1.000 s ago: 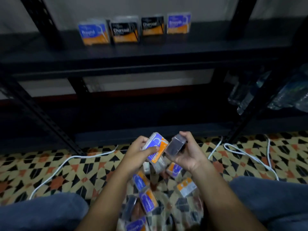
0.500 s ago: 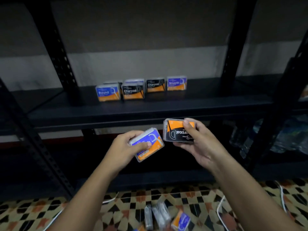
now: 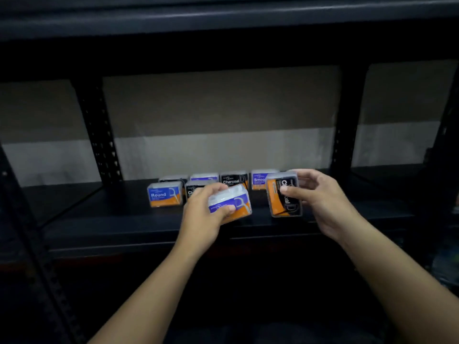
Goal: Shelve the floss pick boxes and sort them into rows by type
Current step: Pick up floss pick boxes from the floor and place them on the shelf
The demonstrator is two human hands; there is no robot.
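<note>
My left hand [image 3: 202, 214] grips a blue-and-orange floss pick box [image 3: 233, 204] just above the front of the black shelf [image 3: 104, 219]. In my right hand [image 3: 320, 202] I hold a black-and-orange Charcoal box [image 3: 275, 197] turned on its end, over the shelf's right part. Several boxes stand on the shelf behind: a blue Round box [image 3: 165, 194] at the left, a Charcoal box [image 3: 192, 191] partly hidden by my left hand, another Charcoal box [image 3: 233, 180] and a blue Smooth box [image 3: 259, 178] at the back.
Black perforated uprights [image 3: 101, 135] frame the bay, and an upper shelf [image 3: 223, 18] runs overhead. A pale wall [image 3: 223, 135] lies behind. Bare shelf surface stretches left of the Round box and right of my right hand.
Both hands have risen from the floor pile and moved forward to the shelf with their boxes. The Charcoal box in my right hand has turned from lying flat to standing on end.
</note>
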